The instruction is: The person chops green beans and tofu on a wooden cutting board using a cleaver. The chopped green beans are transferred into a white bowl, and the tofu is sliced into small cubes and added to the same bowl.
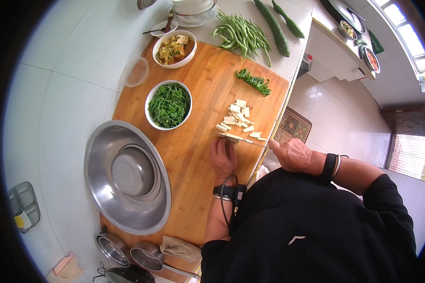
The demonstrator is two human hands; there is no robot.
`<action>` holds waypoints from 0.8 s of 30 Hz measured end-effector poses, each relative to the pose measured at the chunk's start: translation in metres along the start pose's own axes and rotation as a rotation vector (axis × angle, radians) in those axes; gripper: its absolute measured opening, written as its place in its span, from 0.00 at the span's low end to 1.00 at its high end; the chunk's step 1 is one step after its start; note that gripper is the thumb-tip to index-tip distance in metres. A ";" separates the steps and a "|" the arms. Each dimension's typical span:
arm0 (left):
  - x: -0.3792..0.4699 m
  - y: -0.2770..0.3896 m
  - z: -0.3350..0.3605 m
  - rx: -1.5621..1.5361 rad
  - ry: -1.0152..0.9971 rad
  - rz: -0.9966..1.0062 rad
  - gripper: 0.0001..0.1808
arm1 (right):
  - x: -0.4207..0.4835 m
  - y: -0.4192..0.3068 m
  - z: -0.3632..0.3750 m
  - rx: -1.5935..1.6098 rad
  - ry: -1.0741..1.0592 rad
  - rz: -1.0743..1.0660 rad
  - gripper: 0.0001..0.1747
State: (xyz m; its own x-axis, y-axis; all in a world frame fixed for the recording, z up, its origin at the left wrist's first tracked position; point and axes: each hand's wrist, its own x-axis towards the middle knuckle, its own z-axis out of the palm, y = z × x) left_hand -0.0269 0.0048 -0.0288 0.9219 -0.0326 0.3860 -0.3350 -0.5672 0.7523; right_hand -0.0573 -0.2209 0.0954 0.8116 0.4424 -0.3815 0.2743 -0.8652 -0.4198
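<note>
My right hand [293, 154] is closed round the handle of a kitchen knife [256, 143], its blade seen nearly edge-on over the wooden cutting board [194, 184]. Against the blade my left hand [223, 157] presses a pale block [234, 138], probably tofu, with its fingertips partly hidden. Just beyond the blade lie several cut pale pieces [238, 114], loosely scattered. Farther up the board is a small heap of chopped green leaves [254, 82]. A white bowl [147, 112] full of cut green stems [169, 105] stands to the left.
A large steel basin [102, 198] holds a smaller steel bowl [132, 171] at left. Beyond the board lie green beans [241, 33] and cucumbers [274, 30]. A bowl of cooked food [173, 49] stands at the board's far corner. Saucepans [147, 256] and a cloth [180, 247] are at the near end.
</note>
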 end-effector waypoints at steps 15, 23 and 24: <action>0.001 -0.001 0.001 0.004 0.025 -0.010 0.11 | 0.009 0.002 -0.001 -0.040 -0.013 -0.023 0.18; 0.000 -0.001 0.002 -0.015 0.029 -0.012 0.12 | 0.017 0.003 0.003 -0.029 -0.029 -0.032 0.17; 0.001 -0.001 0.002 -0.008 0.023 -0.016 0.12 | 0.018 0.004 0.004 -0.031 -0.026 -0.034 0.17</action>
State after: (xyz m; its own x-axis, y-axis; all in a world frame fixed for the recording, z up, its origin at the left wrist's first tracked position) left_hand -0.0256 0.0039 -0.0305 0.9224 -0.0043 0.3863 -0.3220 -0.5611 0.7626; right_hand -0.0436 -0.2152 0.0834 0.7880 0.4776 -0.3885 0.3179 -0.8561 -0.4076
